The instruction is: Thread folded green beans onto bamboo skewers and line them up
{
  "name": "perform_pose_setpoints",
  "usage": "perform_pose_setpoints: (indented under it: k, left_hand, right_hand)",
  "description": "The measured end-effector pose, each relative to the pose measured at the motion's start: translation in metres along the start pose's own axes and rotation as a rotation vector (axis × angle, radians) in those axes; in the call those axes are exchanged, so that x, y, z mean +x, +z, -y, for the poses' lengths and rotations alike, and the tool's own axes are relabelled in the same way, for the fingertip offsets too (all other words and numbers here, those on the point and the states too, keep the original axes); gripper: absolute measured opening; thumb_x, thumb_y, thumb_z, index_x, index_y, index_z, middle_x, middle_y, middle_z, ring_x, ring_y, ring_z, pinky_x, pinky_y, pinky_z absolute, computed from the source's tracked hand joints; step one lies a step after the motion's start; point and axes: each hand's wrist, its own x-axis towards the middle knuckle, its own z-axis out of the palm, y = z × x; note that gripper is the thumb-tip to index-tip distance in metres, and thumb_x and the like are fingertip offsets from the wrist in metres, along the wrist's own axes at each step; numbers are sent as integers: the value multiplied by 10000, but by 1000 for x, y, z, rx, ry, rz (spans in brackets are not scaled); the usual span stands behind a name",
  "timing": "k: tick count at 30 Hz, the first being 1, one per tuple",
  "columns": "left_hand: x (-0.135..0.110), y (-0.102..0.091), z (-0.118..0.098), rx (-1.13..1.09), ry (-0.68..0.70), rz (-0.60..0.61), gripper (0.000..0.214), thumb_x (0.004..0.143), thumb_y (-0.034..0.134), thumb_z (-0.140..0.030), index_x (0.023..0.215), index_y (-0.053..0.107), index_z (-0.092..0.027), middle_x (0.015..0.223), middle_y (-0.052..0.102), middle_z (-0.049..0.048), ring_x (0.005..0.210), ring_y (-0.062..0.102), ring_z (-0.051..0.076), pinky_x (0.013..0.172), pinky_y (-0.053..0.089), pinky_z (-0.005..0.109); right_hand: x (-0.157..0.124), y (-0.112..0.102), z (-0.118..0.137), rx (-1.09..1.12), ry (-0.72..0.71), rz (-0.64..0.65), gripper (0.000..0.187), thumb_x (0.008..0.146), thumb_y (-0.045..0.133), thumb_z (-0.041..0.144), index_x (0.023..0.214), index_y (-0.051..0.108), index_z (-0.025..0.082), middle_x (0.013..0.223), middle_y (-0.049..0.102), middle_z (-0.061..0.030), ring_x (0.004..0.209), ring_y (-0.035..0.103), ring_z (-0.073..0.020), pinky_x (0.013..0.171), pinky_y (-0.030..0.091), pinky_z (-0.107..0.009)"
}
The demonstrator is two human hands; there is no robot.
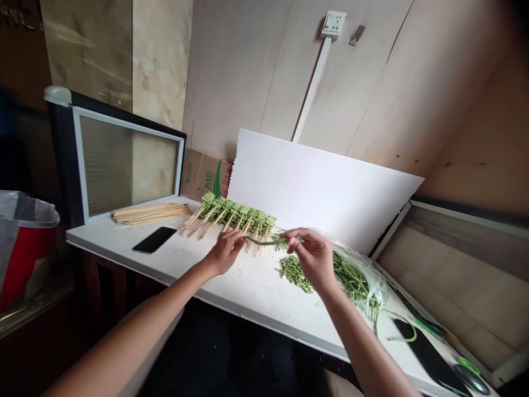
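Left hand point(225, 252), right hand point(312, 258): both closed, pinching 1 long green bean point(264, 240); bean skewers point(235, 215), cut bean pieces point(294, 274) on counter point(124, 259).

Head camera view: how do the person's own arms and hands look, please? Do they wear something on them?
The left hand and right hand wear no gloves. The left forearm and right forearm are bare, with no sleeve in view, and no watch or bracelet shows at either wrist.
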Motion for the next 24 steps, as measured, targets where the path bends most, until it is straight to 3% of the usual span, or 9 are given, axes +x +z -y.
perform_pose_setpoints:
  k: [2,5,10,13,17,24]
  left_hand:
    - [-14,11,10,-18,-26,18,619,1110,245,-605,1045,696,-187,957,695,91,961,619,263,977,456,429]
    - [-30,15,7,-81,-14,-70,684,1097,185,-644,1246,669,-184,1116,714,128,1113,628,288,1065,419,448]
    - [-33,-12,-38,-119,114,-170,831,1038,142,-760,1362,617,-161,1292,669,176,1233,592,321,1116,388,448]
    - [-27,-29,-61,-56,176,-98,668,1074,281,-695,1163,697,-180,1097,734,115,1106,628,283,1085,372,443]
    - [-26,-35,-68,20,227,-2,422,1107,479,-486,915,701,-183,866,737,32,871,629,199,996,357,399]
    - [-32,-36,-70,25,261,48,284,1083,583,-358,904,726,-191,836,740,11,836,635,174,959,348,369]
  right_hand:
    - [-14,10,-12,22,59,-5,191,817,879,457,870,829,281,858,788,-60,710,713,-223,549,636,-363]
    - [-32,23,-29,26,128,-5,168,817,877,440,864,831,286,882,784,-57,716,713,-219,546,630,-348]
    - [-45,34,-32,9,173,-10,172,825,872,416,893,833,263,954,785,-73,779,722,-221,570,626,-332]
    - [-46,36,-23,-5,178,-14,182,820,880,408,909,834,256,969,787,-77,793,724,-213,582,617,-315]
    - [-52,38,-15,6,168,-21,214,801,899,398,928,836,238,979,790,-96,806,727,-215,591,603,-303]
    - [-65,39,-20,75,227,-55,257,765,929,372,971,840,247,959,802,-85,713,689,-182,573,584,-296]
